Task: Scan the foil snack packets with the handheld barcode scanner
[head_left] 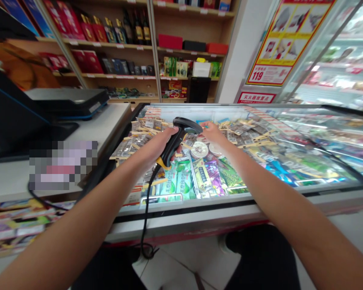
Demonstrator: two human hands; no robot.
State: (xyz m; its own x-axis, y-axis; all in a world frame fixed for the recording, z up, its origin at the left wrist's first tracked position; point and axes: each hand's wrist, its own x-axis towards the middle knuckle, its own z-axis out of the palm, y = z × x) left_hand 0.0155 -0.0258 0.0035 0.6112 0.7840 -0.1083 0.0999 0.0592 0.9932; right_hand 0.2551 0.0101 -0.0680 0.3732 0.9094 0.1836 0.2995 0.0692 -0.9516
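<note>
My left hand point(162, 141) is wrapped round the handle of a black and yellow barcode scanner point(176, 141), held up over the glass-topped chest freezer point(205, 200). The scanner's head points right, and its black cable point(146, 209) hangs down over the freezer's front edge. Close to the front of that head is my right hand point(213, 132), its fingers pinched together. A small teal spot shows at those fingertips, too small to name. Beneath the hands, under the glass, are green packs point(184, 179), a purple pack point(213, 173) and round-topped tubs point(199, 150).
Left of the freezer, a counter point(117, 117) carries a dark flat-topped device point(69, 100), a dark screen point(12, 108) and a blurred-out item point(63, 165). Shelves with bottles and boxes point(170, 41) stand behind. A red-yellow poster point(290, 38) hangs at the right.
</note>
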